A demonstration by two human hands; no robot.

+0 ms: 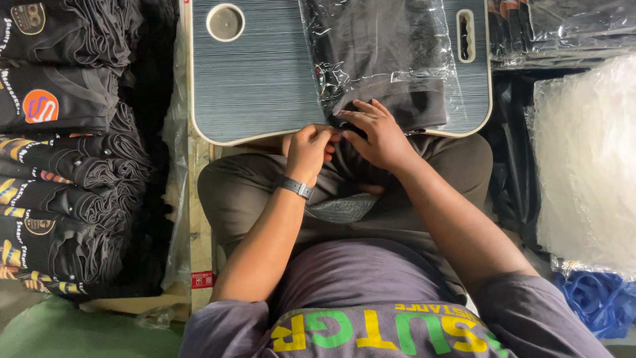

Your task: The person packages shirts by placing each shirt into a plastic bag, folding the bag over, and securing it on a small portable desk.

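- Nearest the camera, a grey shirt (358,292) with yellow and green lettering covers the person's chest, and both bare forearms reach forward from it over olive trousers (238,192).
- Left hand (308,152): fingers curled tight, tips pinched on the near edge of the bag (377,56) at the rim of the lap desk (258,79); a grey watch (295,187) sits on the wrist.
- Right hand (377,136): fingers spread and lying flat, pressing down on the dark garment (397,99) at the bag's open end; it grips nothing that can be seen.
- Both hands nearly touch at the desk's near edge.
- Clear plastic, the bag lies on the right half of the desk with the folded garment inside, its near end hanging just over the edge.
- A round cup hole (225,22) sits in the desk's far left corner, a slot (465,34) at the far right.
- Stacked dark printed shirts (66,166) lie to the left; clear bags (586,152) are piled to the right, above blue plastic (599,298).
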